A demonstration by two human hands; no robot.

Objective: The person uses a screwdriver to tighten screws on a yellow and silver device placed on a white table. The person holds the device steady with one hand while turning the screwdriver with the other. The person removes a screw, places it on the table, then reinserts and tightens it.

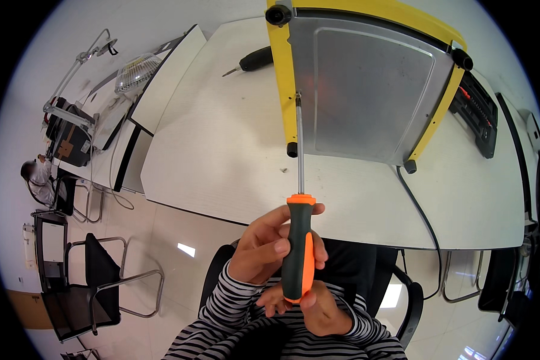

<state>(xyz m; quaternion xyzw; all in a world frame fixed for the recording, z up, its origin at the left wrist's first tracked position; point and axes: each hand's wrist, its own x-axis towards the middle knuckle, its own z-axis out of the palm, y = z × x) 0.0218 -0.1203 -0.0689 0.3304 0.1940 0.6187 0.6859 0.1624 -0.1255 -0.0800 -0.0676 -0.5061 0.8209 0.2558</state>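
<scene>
A long screwdriver with a dark green and orange handle points away from me. My left hand is closed round the upper handle, thumb along its side. Lower down, my right hand grips the handle's butt end with the thumb against it. The shaft's tip meets a small screw or fitting beside the yellow side rail of a metal-bottomed appliance. That appliance is tipped up, its grey underside facing me. It has black feet at its corners.
A black-handled tool with a pointed tip lies behind the appliance's left edge. At right, an open black case holds red-marked pieces. A black cable hangs over the white table's front edge. Chairs and a seated person are at left.
</scene>
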